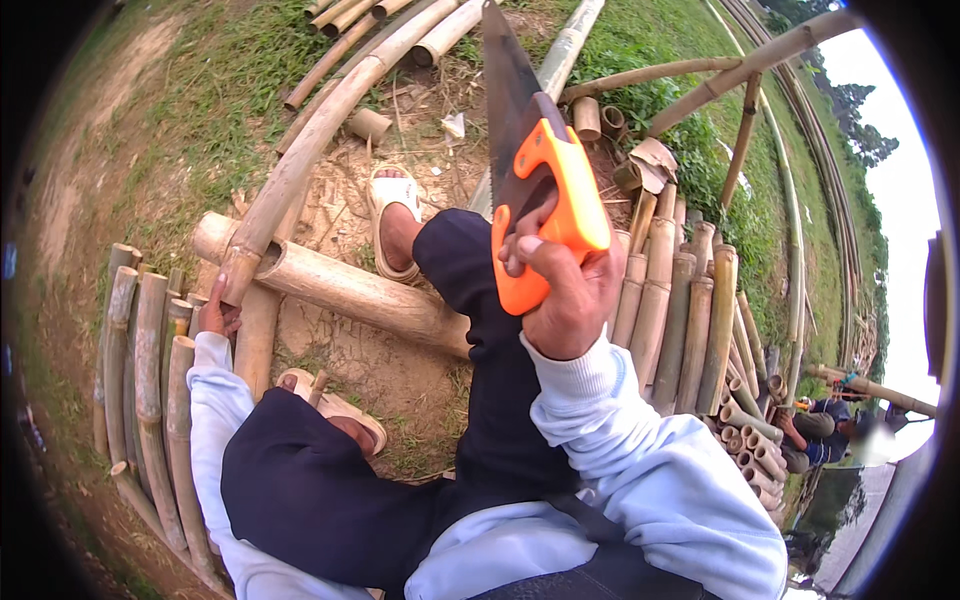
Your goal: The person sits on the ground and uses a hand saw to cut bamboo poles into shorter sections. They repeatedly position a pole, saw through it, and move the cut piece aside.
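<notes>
At the centre of the view, slightly toward two o'clock, the right hand (562, 295) is clenched around the orange handle of a hand saw (530, 160), whose dark toothed blade rises toward twelve o'clock, tip near the upper edge. Both forearms wear pale blue sleeves, and the legs are in dark trousers.

Over at nine o'clock the left hand (214, 318) rests against the end of a long bamboo pole (310, 145), which runs up toward twelve o'clock and lies across a thick bamboo log (345, 290) on the bare dirt. Whether the fingers actually close round the pole I cannot tell (only the back of the hand shows). The saw is held in the air, well apart from pole and log.

A sandalled foot (393, 225) is planted just above the log; the other sandalled foot (335, 410) sits below it, near seven o'clock.

A row of short cut bamboo pieces (150, 380) lies at eight o'clock beside the left sleeve, and a larger stack of cut pieces (690, 320) stands at three o'clock, just beyond the right hand. More long poles (790, 45) bend along the grass toward one o'clock. Another person (825, 430) crouches at four o'clock, well apart.
</notes>
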Demonstrator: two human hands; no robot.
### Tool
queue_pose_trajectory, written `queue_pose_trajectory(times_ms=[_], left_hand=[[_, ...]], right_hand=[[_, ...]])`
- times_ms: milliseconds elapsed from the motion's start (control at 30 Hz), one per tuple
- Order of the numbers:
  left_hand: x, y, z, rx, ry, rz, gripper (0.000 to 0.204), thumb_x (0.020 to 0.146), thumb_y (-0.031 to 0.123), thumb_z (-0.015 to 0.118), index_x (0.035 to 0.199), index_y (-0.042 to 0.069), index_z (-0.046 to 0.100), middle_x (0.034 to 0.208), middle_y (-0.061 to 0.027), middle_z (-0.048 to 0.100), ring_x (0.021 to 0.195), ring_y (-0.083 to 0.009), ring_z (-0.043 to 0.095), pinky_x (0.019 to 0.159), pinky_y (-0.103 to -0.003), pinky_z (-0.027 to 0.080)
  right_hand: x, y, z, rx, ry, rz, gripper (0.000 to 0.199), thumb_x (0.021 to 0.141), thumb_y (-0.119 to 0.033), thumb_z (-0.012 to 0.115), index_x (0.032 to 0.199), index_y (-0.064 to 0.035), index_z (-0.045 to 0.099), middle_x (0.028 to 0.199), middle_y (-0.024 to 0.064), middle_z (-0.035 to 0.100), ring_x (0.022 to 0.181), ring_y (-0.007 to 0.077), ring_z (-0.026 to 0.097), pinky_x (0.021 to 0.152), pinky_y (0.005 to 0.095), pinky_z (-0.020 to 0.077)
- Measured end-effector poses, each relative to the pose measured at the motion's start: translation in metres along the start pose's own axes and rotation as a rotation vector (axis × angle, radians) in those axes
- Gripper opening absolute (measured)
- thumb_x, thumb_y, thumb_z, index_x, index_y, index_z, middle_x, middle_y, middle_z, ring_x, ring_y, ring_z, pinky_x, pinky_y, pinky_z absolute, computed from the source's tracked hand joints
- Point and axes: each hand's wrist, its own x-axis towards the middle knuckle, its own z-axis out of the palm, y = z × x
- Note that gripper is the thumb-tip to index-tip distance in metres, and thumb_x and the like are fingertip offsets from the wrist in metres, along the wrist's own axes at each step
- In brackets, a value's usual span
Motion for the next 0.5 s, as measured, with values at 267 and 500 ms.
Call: queue_pose_trajectory(times_ms=[267,500], left_hand=[[0.014,-0.011,0.026,-0.312,0.045,0.131,0.055,0.081,0.055,0.084,0.113,0.011,0.073,0.087,-0.0042,0.069,0.065,-0.0154,0.064,0.052,-0.026,0.045],[-0.050,-0.005,-0.013,-0.212,0.245,0.368,0.052,0.084,0.053,0.082,0.109,0.008,0.074,0.088,-0.0058,0.069,0.067,-0.0146,0.064,0.055,-0.027,0.049]], right_hand=[[-0.012,-0.005,0.006,0.053,0.019,0.032,0.024,0.080,0.001,0.060,0.104,0.0028,0.055,0.078,0.0064,0.059,0.063,0.0126,0.060,0.063,0.0280,0.0505],[-0.019,0.001,0.016,0.108,0.011,-0.039,0.019,0.082,0.002,0.058,0.101,0.0024,0.056,0.076,0.0081,0.059,0.062,0.0147,0.058,0.063,0.0299,0.0514]])
